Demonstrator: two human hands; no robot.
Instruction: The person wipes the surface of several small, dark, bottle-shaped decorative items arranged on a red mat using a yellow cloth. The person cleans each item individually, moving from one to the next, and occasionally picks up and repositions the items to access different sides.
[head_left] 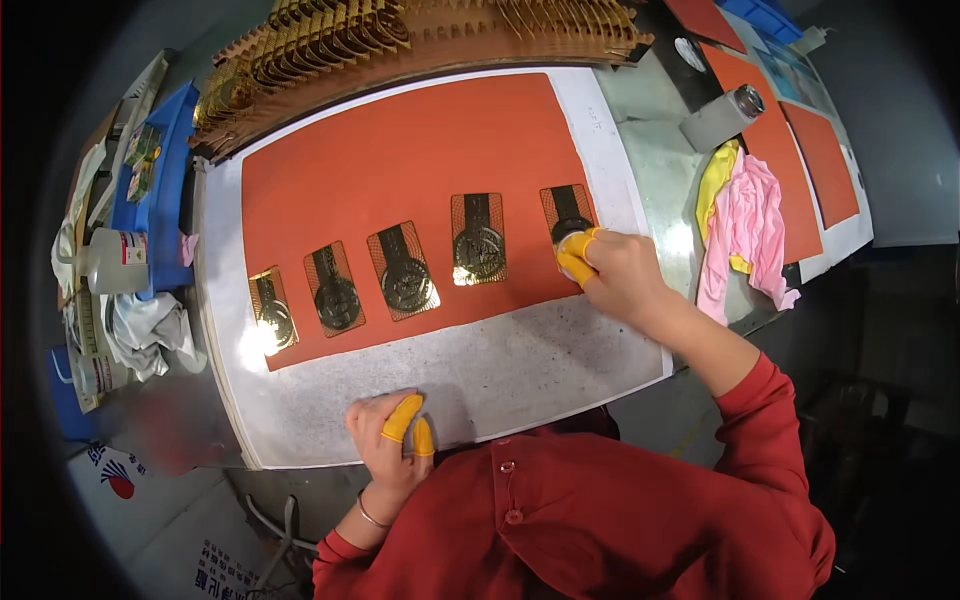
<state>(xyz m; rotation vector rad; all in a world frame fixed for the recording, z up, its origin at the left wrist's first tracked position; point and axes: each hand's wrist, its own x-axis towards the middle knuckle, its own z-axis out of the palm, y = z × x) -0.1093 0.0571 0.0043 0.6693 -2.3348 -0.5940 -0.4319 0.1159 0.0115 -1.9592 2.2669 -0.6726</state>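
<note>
My right hand (pixel 622 275), with yellow finger cots on its fingertips, is at the rightmost gold-and-black metal plate (pixel 563 198) on the orange-red mat (pixel 400 140). Its fingers pinch together over the plate's lower part, around a small whitish thing too hidden to name. To the left, several similar plates lie in a row: one (pixel 479 240), another (pixel 403 270), then one (pixel 333 287) and the leftmost (pixel 273 310), which catches glare. Near the front edge of the white board (pixel 330 400), my left hand (pixel 383 440) holds nothing, its yellow-capped fingers apart.
A brown rack (pixel 430 50) of upright gold pieces stands along the back. At left are a blue tray (pixel 170 190), a translucent jug (pixel 118 262) and a white cloth (pixel 150 330). On the right lie a grey bottle (pixel 718 120) and pink cloth (pixel 748 225).
</note>
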